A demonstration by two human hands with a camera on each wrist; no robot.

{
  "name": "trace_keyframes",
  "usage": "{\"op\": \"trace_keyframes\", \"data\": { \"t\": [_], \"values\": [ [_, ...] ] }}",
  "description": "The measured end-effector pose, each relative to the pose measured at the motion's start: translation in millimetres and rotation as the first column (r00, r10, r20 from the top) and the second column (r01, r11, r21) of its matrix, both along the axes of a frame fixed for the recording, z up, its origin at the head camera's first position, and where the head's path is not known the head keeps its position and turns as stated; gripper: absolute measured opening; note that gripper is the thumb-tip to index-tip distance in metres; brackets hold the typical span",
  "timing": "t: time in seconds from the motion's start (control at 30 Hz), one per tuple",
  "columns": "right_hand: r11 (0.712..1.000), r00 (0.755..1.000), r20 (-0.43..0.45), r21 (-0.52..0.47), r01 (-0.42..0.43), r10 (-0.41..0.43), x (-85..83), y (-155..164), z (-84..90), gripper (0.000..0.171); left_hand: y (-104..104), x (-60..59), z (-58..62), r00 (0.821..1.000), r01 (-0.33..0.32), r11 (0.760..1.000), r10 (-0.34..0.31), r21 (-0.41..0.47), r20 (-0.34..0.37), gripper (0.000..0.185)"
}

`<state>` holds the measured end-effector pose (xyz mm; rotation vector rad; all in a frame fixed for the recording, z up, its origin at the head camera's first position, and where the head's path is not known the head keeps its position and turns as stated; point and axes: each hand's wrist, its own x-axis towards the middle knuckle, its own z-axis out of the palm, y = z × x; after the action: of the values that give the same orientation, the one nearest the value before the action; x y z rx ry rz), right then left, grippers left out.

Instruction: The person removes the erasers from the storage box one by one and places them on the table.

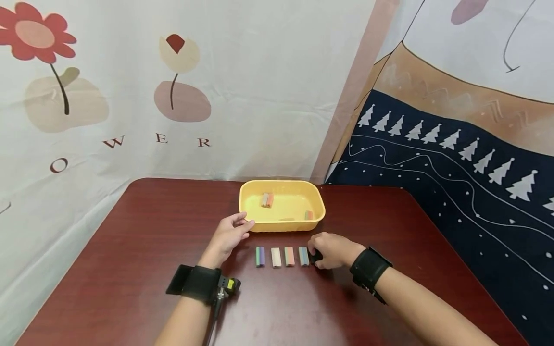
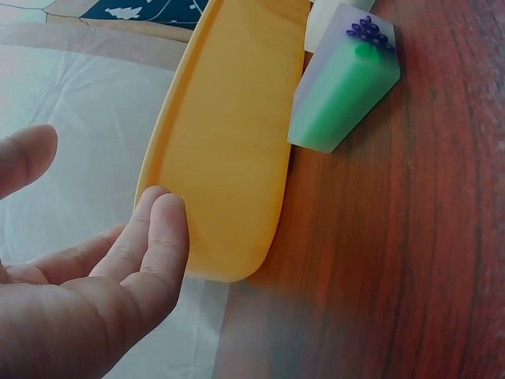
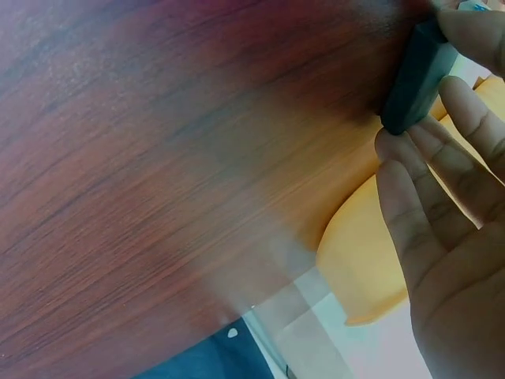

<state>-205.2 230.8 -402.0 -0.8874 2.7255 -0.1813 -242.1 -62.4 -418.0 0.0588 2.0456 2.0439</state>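
A yellow tray (image 1: pixel 318 204) stands mid-table with a few small blocks inside. In front of it lies a row of blocks: green-purple (image 1: pixel 260 256), cream (image 1: pixel 276 257), orange-pink (image 1: pixel 289 256) and blue (image 1: pixel 304 256). My left hand (image 1: pixel 244 222) reaches the tray's near left corner; its straight fingers (image 2: pixel 154 229) touch the tray wall (image 2: pixel 229 142), with the green-purple block (image 2: pixel 343 87) close by. At the right end of the row, my right hand (image 1: pixel 315 251) pinches a dark block (image 1: pixel 317 256) on the table. The right wrist view shows the dark block (image 3: pixel 414 79) between thumb and fingers.
The dark red wooden table (image 1: pixel 130 269) has its right edge near a navy cloth with white trees (image 1: pixel 454 192). A flowered white cloth (image 1: pixel 130 96) hangs behind and on the left. The tray (image 3: pixel 371 253) sits just beyond my right hand.
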Motion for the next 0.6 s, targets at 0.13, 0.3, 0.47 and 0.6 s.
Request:
{"op": "trace_keyframes", "data": {
  "t": [0.13,0.3,0.47,0.6],
  "values": [
    [1.0,1.0,-0.014,0.001,-0.004,0.004,0.9,0.6,-0.5,0.018,0.8,-0.4,-0.6,1.0,-0.001,1.0,0.001,-0.001,-0.002,0.055],
    [1.0,1.0,-0.013,0.019,-0.018,0.018,-0.6,2.2,0.9,0.018,1.1,-0.5,-1.8,1.0,0.002,1.0,-0.002,-0.006,-0.001,0.055],
    [0.999,0.998,-0.04,0.013,-0.039,0.04,-7.4,3.4,12.1,0.015,1.3,-1.1,-1.3,1.0,-0.002,1.0,0.002,-0.01,-0.004,0.055],
    [0.998,0.997,-0.062,-0.043,-0.042,0.039,-14.5,3.8,24.5,0.01,0.7,-0.7,-1.3,1.0,-0.006,1.0,0.006,-0.016,-0.004,0.054]
  ]
}}
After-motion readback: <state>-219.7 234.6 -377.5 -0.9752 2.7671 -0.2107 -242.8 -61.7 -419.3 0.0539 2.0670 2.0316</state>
